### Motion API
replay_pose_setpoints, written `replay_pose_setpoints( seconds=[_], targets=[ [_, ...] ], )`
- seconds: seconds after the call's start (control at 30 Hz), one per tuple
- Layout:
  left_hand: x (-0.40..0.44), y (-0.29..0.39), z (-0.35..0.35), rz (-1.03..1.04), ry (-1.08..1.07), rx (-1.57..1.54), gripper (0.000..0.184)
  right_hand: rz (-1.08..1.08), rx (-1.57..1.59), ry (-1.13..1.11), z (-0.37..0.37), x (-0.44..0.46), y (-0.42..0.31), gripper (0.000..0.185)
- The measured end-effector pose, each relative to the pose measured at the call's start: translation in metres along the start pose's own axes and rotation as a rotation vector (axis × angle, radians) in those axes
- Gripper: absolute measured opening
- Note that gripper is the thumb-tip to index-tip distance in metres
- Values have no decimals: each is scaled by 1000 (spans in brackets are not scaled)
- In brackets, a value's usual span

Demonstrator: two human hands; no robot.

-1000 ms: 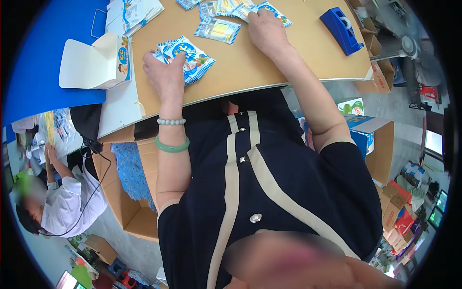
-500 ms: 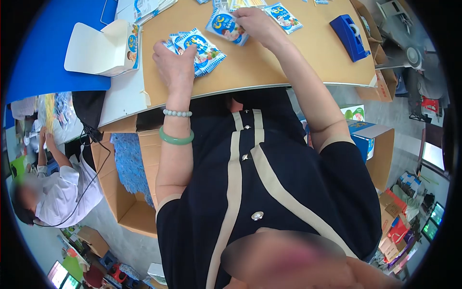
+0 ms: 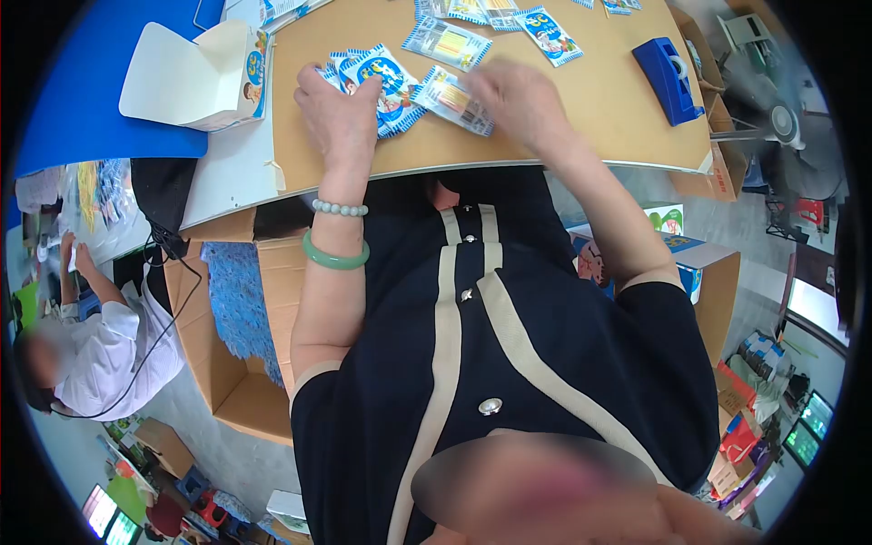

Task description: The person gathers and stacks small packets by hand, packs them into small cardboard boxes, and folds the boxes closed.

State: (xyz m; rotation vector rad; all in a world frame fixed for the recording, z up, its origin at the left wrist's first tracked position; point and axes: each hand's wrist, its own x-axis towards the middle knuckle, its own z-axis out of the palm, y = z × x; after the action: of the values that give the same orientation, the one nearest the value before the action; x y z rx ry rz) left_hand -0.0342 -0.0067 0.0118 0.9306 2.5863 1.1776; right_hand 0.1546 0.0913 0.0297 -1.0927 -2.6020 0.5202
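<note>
My left hand [image 3: 338, 118], with a bead bracelet and a green bangle at its wrist, is closed around a small stack of blue-and-white packets [image 3: 386, 86]. Just right of that stack lies a packet with its clear striped side up [image 3: 452, 102]. My right hand [image 3: 518, 100] is over the right end of this packet, blurred, so its grip is unclear. Farther back are another clear-side packet [image 3: 446, 43] and a printed packet [image 3: 549, 36].
An open white box [image 3: 191, 77] stands at the left on a blue surface. A blue tape dispenser [image 3: 668, 80] sits at the table's right. Cardboard boxes [image 3: 250, 400] are below the table edge. A person in white [image 3: 118, 350] is at the far left.
My right hand picked up a printed packet from the back and moved toward me; a packet now shows its clear side beside the stack. My left hand stays on the stack.
</note>
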Motion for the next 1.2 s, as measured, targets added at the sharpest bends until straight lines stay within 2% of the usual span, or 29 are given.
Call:
replay_pose_setpoints(
  seconds=[0.03,0.1,0.13,0.2,0.37,0.47,0.5,0.57,0.6,0.7,0.87,0.97,1.0,1.1,1.13,1.2],
  targets=[
    [0,0,0,-1,-1,-6,73,1,2,2,3,10,5,28],
    [0,2,0,11,-5,-6,73,-180,-67,236,13,42,14,32],
    [0,0,2,14,5,2,73,-175,-63,245,21,52,14,32],
    [1,-3,3,14,26,19,73,-219,-291,221,42,67,14,26],
    [0,-2,1,6,2,-8,74,-198,-258,54,29,84,24,21],
    [1,-3,2,9,16,5,74,97,-128,-16,-14,43,2,33],
    [0,-5,2,2,13,4,74,97,-130,-24,-9,25,-4,33],
    [0,-7,3,31,21,-1,74,-177,-290,47,10,-12,-9,40],
    [1,-6,4,51,27,-5,74,-170,-292,49,16,-22,-10,40],
    [0,-3,2,42,10,-8,74,-327,-195,325,35,-39,-16,51],
    [-2,-2,-1,36,1,-28,74,-247,-234,214,34,-21,1,49],
    [3,-8,3,50,23,-14,75,192,756,119,4,-9,7,44],
    [3,-9,5,56,27,-5,75,199,750,131,1,-8,13,44],
    [3,-8,5,53,19,-4,76,231,143,34,-7,4,35,39],
    [3,-7,4,42,25,3,76,235,141,39,-7,8,46,39],
    [5,-3,4,39,26,-5,76,108,-234,456,-11,16,63,37]
  ],
)
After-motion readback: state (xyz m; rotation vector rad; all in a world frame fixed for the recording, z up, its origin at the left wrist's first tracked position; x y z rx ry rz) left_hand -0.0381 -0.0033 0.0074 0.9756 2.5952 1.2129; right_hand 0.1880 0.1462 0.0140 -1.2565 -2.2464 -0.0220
